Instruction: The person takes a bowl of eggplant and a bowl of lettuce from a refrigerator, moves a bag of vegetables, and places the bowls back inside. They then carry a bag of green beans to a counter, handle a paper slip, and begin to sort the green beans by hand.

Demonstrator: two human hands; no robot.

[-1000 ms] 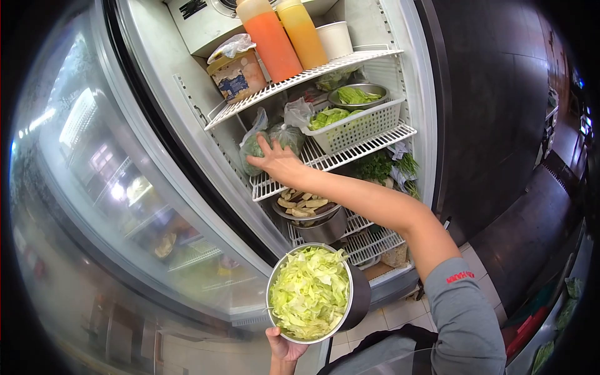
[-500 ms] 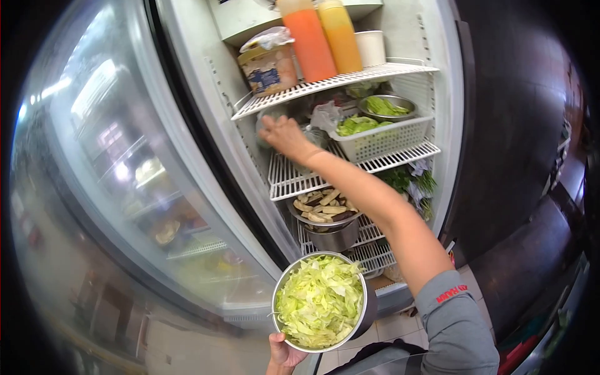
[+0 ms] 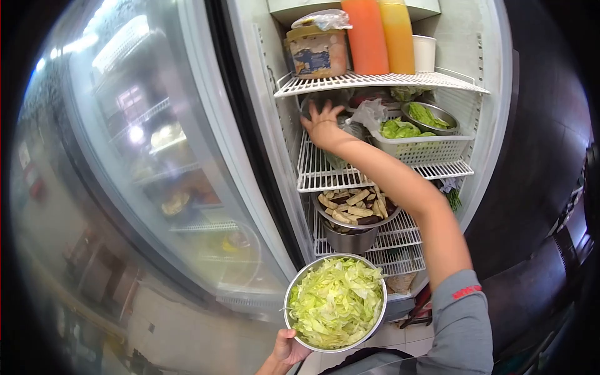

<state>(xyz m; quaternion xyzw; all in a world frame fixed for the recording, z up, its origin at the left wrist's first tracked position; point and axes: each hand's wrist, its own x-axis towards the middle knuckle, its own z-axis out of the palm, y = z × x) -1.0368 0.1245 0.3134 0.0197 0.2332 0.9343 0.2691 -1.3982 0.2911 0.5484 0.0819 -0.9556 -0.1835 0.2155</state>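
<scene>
My left hand (image 3: pixel 290 347) grips the side of a round metal container (image 3: pixel 380 312), its thumb at the rim. Shredded lettuce (image 3: pixel 337 300) heaps up above that rim. My right hand (image 3: pixel 323 127) reaches into the fridge at the left of the middle shelf (image 3: pixel 319 178), fingers spread. Its fingertips overlap a clear plastic bag (image 3: pixel 319 100) at the back. Beside the wrist lies another plastic bag (image 3: pixel 355 129), partly behind the forearm. A white plastic basket (image 3: pixel 431 148) with green leaves stands to the right, a metal bowl (image 3: pixel 449 130) of leaves on top.
The glass door (image 3: pixel 181 156) stands open at the left. On the upper shelf (image 3: pixel 387 81) are a tub (image 3: pixel 317 53), an orange-red bottle (image 3: pixel 367 37), a yellow bottle (image 3: pixel 399 37) and a white container (image 3: pixel 424 55). Below, a metal bowl holds cut eggplant pieces (image 3: pixel 356 206).
My right hand has spread its fingers at the back of the middle shelf. The view has shifted, so the fridge and the lettuce container sit further right.
</scene>
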